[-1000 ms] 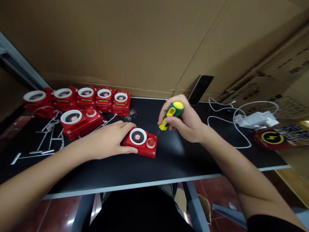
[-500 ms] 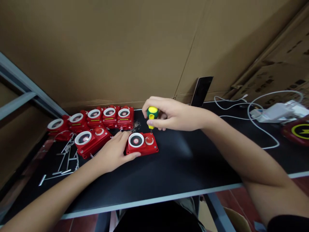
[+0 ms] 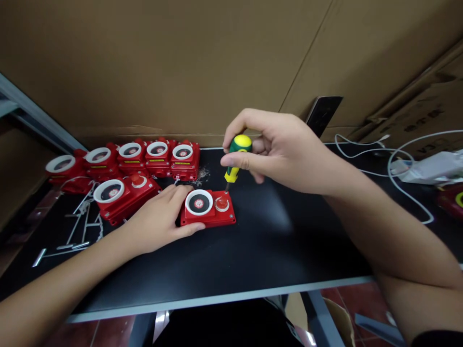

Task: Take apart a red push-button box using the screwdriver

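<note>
From the head view, cannot see the left end of the red plastic box-shaped device with a white-ringed disc and red button [image 3: 217, 218], covered by the left hand [image 3: 162, 217]. Cannot tell whether the metal tip of the green-and-yellow-handled screwdriver [image 3: 241, 144] sits fully in the screw; can only follow the shaft down to the device's far right corner. Can make out just part of a dark flat rectangular slab [image 3: 325, 111], partly behind the right hand [image 3: 271, 154], and a dark red object with a yellow mark [image 3: 452, 197], cut off at the right edge. Cannot read the small yellow labels on the row of five red plastic devices [image 3: 184, 164]; can read perhaps "V3" on the brown cardboard carton [image 3: 430, 125]. Of the hands: left clasped about the device on the black tabletop [image 3: 224, 265], thumb on the near edge; right closed around the handle, held steeply above.
</note>
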Demonstrator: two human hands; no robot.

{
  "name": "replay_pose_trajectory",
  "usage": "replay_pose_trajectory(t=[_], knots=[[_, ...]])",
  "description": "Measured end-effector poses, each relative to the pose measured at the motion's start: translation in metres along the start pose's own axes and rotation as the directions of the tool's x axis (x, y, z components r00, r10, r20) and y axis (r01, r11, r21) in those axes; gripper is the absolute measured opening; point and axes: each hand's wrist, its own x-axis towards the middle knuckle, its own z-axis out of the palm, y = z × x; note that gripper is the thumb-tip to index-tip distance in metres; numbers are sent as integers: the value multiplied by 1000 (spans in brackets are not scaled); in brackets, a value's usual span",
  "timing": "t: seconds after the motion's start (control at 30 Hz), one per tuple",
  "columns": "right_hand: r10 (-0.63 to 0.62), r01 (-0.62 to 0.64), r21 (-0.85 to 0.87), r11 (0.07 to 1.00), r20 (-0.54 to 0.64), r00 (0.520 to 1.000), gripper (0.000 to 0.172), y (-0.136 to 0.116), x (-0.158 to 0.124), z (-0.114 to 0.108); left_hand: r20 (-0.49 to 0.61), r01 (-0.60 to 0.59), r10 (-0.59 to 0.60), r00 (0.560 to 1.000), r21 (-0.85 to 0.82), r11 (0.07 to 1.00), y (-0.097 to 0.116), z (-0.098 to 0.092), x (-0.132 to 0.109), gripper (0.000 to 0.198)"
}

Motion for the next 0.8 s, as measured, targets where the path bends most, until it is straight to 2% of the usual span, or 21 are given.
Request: replay_pose_trajectory(t=[0.1,0.2,0.37,0.53,0.6,0.7,0.8], knots=[[44,-68,223,973,111,993,33,5,5,4,7,4,-4,1000,0,1000,0,0,0,81],[33,-69,338,939,111,993,33,9,11,8,2,0,0,1000,-1,1000,0,0,1,80],[-37,-9,372,928,116,993,35,20,15,6,2,-7,7,1000,-4,1000,-1,0,1,85],[-104,5,429,903,207,973,53,38,20,-1,9,1,-1,1000,-12,1000,-1,-1,0,87],[-108,21,448,894,168,980,52,41,22,0,11,3,-3,1000,-13,1000,-1,-1,1,85],[-103,84,443,893,19,995,47,43,25,10,24,-9,9,1000,-13,1000,0,-2,1,83],[-72,116,478,871,-108,991,49,41,24,25,24,-12,12,1000,-11,1000,1,-2,1,81]])
